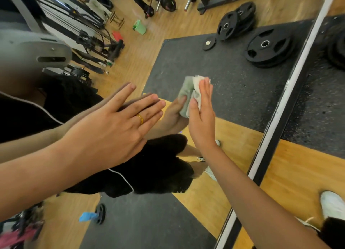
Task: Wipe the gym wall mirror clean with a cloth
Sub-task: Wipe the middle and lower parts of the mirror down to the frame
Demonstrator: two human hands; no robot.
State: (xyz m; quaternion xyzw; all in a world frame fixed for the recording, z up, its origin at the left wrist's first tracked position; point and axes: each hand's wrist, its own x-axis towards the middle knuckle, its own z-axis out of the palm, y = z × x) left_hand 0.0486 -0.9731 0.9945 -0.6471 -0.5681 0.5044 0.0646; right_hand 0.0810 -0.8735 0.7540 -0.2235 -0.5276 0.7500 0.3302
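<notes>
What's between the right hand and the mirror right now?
The cloth, pressed against the mirror under the flat right hand, as the head view shows.

Cloth (194, 88): pale green, off-white patches. Ring (140, 118): gold. Mat (315, 114): dk grey w/ fine lt speckle. Floor (302, 174): yellow-tan wood grain. Weight plates (268, 48) (refl.): black, silver ctr. Bucket (139, 27): green. Shoe (332, 205): white. Mirror frame (291, 91): white strip, black edge. Shorts (158, 170) (refl.): black w/ thin white piping.
</notes>
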